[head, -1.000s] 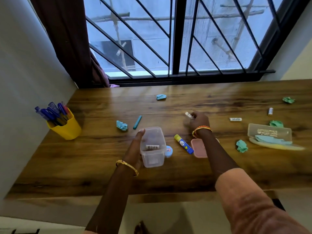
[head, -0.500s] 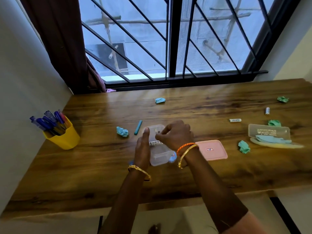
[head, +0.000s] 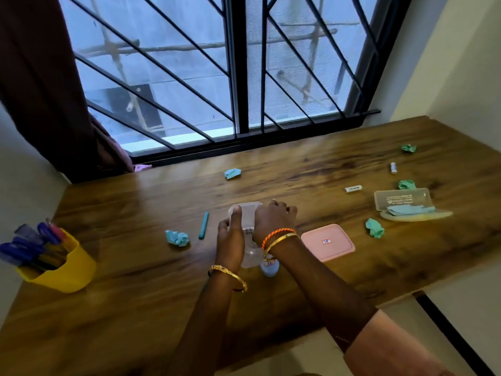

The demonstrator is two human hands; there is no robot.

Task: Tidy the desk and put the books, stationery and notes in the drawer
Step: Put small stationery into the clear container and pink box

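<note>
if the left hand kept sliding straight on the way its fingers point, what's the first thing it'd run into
The left hand grips the clear plastic box, fingers pointing away toward the window. Beyond the box, the crumpled blue paper lies roughly in that line, perhaps slightly off to one side; depth is hard to judge.

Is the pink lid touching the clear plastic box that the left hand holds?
Apart. The head view shows the pink lid lying flat to the right of the clear plastic box, with the right forearm crossing between them.
</note>
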